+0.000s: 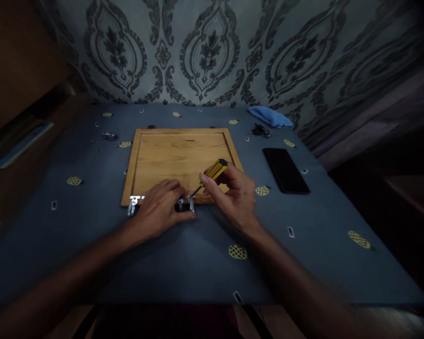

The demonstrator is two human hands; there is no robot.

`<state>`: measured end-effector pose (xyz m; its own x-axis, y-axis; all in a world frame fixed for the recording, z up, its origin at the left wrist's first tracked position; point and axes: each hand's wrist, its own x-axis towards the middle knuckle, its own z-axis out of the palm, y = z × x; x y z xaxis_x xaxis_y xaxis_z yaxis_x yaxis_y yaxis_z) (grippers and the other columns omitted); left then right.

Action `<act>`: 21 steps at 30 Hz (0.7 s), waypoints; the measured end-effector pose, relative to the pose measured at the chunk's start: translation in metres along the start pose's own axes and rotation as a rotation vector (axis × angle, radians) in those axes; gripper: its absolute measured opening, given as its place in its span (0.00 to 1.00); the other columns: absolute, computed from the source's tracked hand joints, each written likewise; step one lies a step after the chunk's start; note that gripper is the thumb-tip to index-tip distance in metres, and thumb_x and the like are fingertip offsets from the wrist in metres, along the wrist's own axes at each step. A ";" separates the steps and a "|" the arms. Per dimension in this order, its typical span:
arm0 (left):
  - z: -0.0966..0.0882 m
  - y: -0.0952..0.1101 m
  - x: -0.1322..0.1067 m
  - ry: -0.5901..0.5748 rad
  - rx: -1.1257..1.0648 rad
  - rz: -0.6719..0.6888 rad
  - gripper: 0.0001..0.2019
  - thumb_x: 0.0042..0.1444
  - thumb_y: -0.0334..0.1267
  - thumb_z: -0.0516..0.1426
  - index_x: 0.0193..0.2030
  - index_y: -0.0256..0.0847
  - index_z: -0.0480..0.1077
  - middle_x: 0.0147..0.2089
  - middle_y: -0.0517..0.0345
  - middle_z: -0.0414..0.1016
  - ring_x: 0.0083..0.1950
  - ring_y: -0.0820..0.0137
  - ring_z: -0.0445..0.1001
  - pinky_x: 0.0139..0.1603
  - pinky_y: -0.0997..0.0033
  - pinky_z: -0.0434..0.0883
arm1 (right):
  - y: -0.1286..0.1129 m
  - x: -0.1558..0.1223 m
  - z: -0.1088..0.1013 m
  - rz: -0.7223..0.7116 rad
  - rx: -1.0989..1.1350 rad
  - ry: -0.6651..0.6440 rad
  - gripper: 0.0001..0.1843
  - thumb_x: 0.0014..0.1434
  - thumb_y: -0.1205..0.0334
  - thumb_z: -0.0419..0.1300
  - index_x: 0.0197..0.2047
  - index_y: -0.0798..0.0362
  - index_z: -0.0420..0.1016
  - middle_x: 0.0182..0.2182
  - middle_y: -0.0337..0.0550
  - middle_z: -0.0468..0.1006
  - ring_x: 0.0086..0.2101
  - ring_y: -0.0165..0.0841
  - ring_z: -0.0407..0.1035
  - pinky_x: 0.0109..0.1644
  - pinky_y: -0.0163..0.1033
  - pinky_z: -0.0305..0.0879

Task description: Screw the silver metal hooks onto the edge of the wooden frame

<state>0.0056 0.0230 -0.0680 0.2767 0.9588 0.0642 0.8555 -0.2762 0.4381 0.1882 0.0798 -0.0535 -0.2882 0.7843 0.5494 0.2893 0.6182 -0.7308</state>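
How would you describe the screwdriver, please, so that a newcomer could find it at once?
Find the framed wooden panel on the blue-grey tabletop. At its near edge, the right hand holds the screwdriver, tip down by the metal fittings. Its yellow-and-black handle sets it apart from that silvery metal.

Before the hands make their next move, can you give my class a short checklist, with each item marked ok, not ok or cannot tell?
1. Screwdriver held by its handle in the right hand: ok.
2. Left hand on the metal hardware at the panel's near edge: ok.
3. Wooden panel lying on the table: ok.
4. Screwdriver tip fully seated: cannot tell; it points down at the hardware, but the contact is too small and dark.
5. Left hand well clear of the tip: not ok; it lies close beside it.
6. Black phone-like slab and blue cloth apart from the panel: ok.
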 end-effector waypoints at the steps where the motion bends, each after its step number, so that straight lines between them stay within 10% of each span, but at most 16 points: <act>1: 0.000 0.000 0.000 0.002 -0.004 0.000 0.18 0.57 0.51 0.67 0.45 0.40 0.74 0.45 0.55 0.74 0.48 0.58 0.73 0.47 0.61 0.69 | 0.000 0.000 0.000 -0.001 0.000 -0.001 0.15 0.65 0.55 0.62 0.28 0.49 0.66 0.24 0.35 0.69 0.24 0.29 0.66 0.30 0.38 0.63; 21: -0.002 0.003 0.001 -0.019 0.020 -0.028 0.18 0.57 0.51 0.67 0.47 0.42 0.74 0.46 0.55 0.74 0.50 0.57 0.74 0.48 0.59 0.70 | 0.002 0.004 -0.007 -0.086 0.013 -0.140 0.14 0.67 0.53 0.62 0.31 0.50 0.69 0.26 0.37 0.72 0.26 0.30 0.67 0.32 0.38 0.63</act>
<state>0.0074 0.0231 -0.0648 0.2603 0.9649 0.0346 0.8717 -0.2503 0.4212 0.1943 0.0849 -0.0500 -0.4362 0.7133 0.5486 0.2465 0.6810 -0.6896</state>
